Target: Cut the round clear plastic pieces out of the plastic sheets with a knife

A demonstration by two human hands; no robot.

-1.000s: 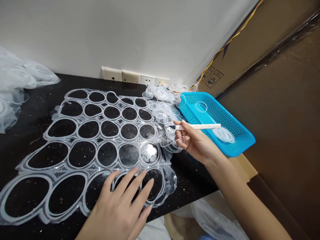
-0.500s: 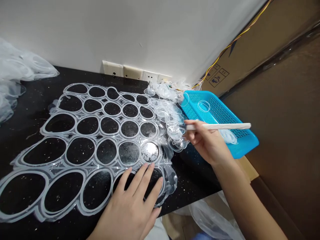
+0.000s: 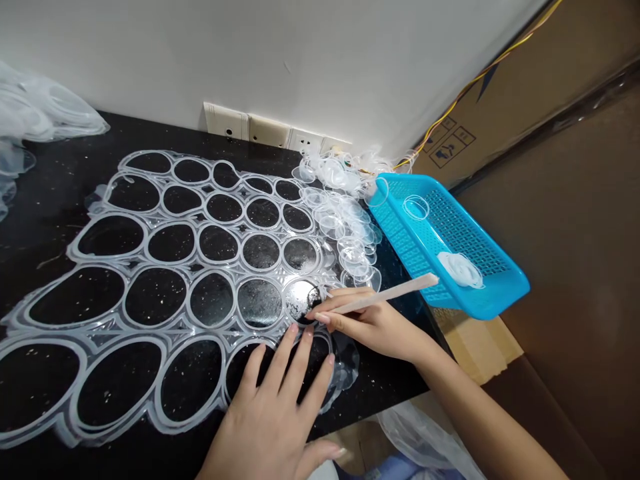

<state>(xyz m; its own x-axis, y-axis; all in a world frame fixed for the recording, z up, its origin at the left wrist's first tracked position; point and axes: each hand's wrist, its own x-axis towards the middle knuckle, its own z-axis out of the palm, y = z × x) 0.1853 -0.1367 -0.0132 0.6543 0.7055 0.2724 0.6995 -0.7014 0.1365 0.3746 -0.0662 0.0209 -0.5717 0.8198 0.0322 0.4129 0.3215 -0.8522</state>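
A translucent sheet [image 3: 193, 327] with rows of large round holes is spread over the black countertop. My left hand [image 3: 275, 407] lies with fingers spread on the sheet's near right part. My right hand [image 3: 370, 320] is closed around a slim whitish stick [image 3: 400, 293], whose back end points up to the right. Its fingertips are at the edge of a hole just beyond my left fingers, and the stick's front tip is hidden by them. Thin clear discs [image 3: 345, 213] lie heaped along the sheet's right side.
A blue plastic basket [image 3: 500, 293] stands at the right, holding a bundle of thin white rings [image 3: 461, 270]. More translucent sheets [image 3: 55, 113] are piled at far left. Behind are wall sockets [image 3: 270, 131]; a large cardboard box [image 3: 560, 233] bounds the right side.
My right hand has come down and left with the stick, from above the discs to the sheet beside my left fingers. My left hand stays on the sheet, its thumb now further out.
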